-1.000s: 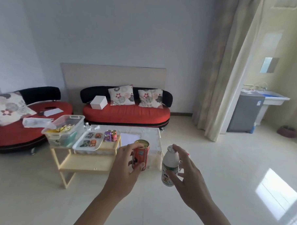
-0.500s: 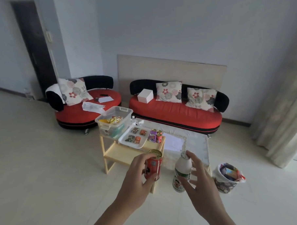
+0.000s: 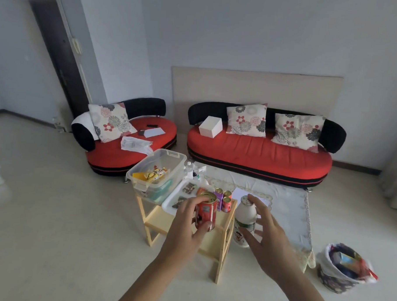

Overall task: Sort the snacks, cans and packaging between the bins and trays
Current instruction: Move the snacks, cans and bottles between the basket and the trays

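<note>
My left hand (image 3: 185,227) grips a red can (image 3: 205,211) upright, its gold top showing. My right hand (image 3: 266,235) holds a white milk bottle (image 3: 245,220) with a green label, fingers spread around it. Both are raised in front of a small wooden shelf table (image 3: 220,249). On that table stand a clear plastic bin (image 3: 156,171) with yellow snack packets and a white tray (image 3: 169,200) with small packets. Small red and purple cans (image 3: 224,199) stand beside the tray. A waste bin (image 3: 343,269) lined with a white bag, full of wrappers, sits on the floor at the right.
A low table under a lace cloth (image 3: 281,204) lies behind the shelf table. Two red sofas (image 3: 259,153) with flowered cushions line the wall; one bears a white box (image 3: 210,126). A dark door (image 3: 58,60) is at the left. Pale floor spreads around.
The view has swung left and drawn nearer the shelf table; the waste bin has come into sight. Both hands still carry the can and the bottle, now closer to the tray.
</note>
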A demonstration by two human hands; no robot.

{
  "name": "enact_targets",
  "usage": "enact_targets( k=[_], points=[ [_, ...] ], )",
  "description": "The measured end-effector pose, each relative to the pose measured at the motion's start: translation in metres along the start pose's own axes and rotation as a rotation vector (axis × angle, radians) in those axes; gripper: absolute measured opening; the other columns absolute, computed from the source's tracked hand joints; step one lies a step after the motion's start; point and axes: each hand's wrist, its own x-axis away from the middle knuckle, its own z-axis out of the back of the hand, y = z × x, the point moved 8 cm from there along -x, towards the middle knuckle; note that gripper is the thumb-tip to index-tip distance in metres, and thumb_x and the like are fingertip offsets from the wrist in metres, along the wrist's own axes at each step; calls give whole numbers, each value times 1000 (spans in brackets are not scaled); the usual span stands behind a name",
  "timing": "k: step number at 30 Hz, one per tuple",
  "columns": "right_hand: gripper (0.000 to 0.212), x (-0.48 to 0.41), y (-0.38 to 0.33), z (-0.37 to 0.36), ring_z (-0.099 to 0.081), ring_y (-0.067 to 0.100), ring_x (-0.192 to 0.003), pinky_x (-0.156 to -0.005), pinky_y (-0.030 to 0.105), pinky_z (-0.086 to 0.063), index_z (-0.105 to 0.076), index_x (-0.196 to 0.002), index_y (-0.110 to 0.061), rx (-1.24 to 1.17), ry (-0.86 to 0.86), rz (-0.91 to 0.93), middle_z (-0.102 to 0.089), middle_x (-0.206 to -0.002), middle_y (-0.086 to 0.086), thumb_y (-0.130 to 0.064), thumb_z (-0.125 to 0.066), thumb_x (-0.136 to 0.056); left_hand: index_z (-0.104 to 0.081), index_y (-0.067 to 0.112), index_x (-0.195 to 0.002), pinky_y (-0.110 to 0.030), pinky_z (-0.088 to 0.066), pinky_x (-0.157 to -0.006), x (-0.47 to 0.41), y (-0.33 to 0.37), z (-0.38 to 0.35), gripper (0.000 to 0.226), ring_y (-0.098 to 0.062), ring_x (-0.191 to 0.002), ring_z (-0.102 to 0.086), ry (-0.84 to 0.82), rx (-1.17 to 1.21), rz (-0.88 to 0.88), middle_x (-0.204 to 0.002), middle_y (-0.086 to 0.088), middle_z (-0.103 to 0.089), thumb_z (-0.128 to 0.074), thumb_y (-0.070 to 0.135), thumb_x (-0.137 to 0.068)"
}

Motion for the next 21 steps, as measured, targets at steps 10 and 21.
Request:
enact_targets(
  k=[10,21],
  points=[
    [76,-110,76,-37,-62,12,-113,-90,44,-59,-28,-149,-50,32,20,-46,-50,-137,-19,-28,-73,-92,-52,45,-135,-40,-54,-101,-108,-84,-38,53,-14,-130,-55,-57,-15,-19,-136,9,-51,-74,20,-93],
    [69,-213,165,-127,-60,8,-117,-90,42,-59,-31,-150,-44,63,80,-235,-46,-142,-20,-23,-68,-95,-60,33,-126,-42,-58,-92,-240,-221,-80,44,-16,-116,-65,-221,65,-41,-127,10,-60,-79,21,-88]
  ],
)
